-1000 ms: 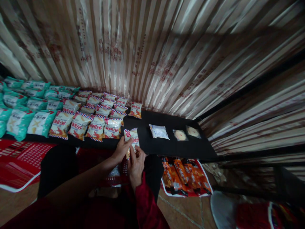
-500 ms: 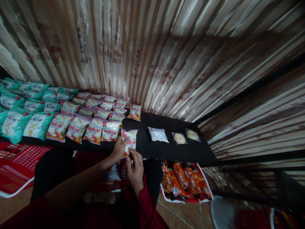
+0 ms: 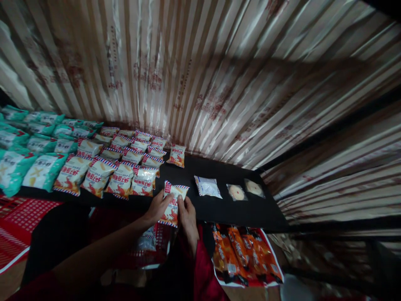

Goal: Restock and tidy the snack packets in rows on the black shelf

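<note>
My left hand (image 3: 157, 207) and my right hand (image 3: 187, 218) both grip one snack packet (image 3: 174, 200), white with a red and blue striped edge and red print. The packet lies tilted over the front edge of the black shelf (image 3: 225, 209), just right of the rows of like packets (image 3: 122, 167). My left fingers pinch its left side. The right fingers pinch its right side near the bottom. A single packet of the same kind (image 3: 177, 155) lies apart at the back of the shelf.
Teal snack packets (image 3: 28, 142) fill the shelf's left end. A white packet (image 3: 208, 186) and two clear-wrapped round cakes (image 3: 236, 192) (image 3: 254, 188) lie on the right. Below the shelf sits a bag of orange packets (image 3: 244, 255). A striped curtain (image 3: 200, 75) hangs behind.
The packet in my hands has come down from upright to lie tilted at the shelf's front edge. My right hand shifted to its right side. The view drifted downward.
</note>
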{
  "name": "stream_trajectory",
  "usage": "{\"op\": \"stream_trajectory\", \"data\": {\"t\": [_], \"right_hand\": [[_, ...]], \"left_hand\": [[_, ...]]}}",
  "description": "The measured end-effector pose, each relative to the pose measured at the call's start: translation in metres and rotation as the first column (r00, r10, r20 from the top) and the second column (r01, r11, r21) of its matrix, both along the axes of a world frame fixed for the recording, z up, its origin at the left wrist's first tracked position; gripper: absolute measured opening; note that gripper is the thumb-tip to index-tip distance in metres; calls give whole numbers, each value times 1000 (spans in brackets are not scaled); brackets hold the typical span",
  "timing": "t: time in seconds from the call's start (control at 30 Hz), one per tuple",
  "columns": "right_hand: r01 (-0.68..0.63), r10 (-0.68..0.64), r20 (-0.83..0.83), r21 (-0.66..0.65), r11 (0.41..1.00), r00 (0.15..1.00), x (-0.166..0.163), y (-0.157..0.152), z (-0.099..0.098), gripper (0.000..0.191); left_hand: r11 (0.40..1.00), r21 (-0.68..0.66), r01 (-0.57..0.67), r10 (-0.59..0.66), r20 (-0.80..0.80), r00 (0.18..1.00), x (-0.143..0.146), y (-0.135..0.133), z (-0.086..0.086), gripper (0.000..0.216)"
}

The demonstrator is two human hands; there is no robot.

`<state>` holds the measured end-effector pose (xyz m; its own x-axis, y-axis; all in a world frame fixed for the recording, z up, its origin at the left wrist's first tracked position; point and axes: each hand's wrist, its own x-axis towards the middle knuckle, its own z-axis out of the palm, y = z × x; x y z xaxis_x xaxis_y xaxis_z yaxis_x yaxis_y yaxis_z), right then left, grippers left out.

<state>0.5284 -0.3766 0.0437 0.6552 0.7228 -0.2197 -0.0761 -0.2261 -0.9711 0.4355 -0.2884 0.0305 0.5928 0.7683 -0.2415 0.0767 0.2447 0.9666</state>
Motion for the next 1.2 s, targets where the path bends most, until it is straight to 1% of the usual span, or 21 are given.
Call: {"op": "stream_trajectory", "data": {"t": [0.13,0.23,0.37,0.43,0.53,0.63,0.77,0.87,1.0,1.1,1.2], "right_hand": [[25,-24,31,-28,999,999,7,9,-1,53],[35,-33,58,-36,999,998,15,19,-3,54],[70,-56,188,-71,995,981,28,35,-5,52],[64,-35,251,-109,992,967,33,43,-7,51],[20,34,301,-174,985,953,40,54,-10,50],[31,39,334,-201,979,942,48,65,-11,52],[51,38,396,-213,976,917,65,86,-8,58],[15,82,423,-221,975,902,79,106,-7,63],[-50,143,432,-220,974,890,95,132,-9,67],[-58,158,432,-237,970,888,106,146,-13,69],[-68,166,447,-227,972,879,116,155,-16,69]], "left_hand": [[1000,12,-13,13,-17,1000,4,2,-3,41],[997,59,-44,46,-41,998,5,4,-4,44],[991,135,-21,40,-138,990,5,5,-6,53],[985,173,-22,57,-204,977,7,8,-9,55],[967,245,-69,131,-246,960,11,13,-14,52],[950,292,-106,183,-251,951,15,18,-18,49],[946,300,-127,208,-259,943,17,19,-21,48],[938,316,-139,225,-252,941,19,18,-25,48],[923,335,-192,272,-210,939,26,19,-28,45],[913,346,-217,299,-204,932,30,22,-31,45],[909,364,-204,292,-204,934,31,24,-35,49]]}}
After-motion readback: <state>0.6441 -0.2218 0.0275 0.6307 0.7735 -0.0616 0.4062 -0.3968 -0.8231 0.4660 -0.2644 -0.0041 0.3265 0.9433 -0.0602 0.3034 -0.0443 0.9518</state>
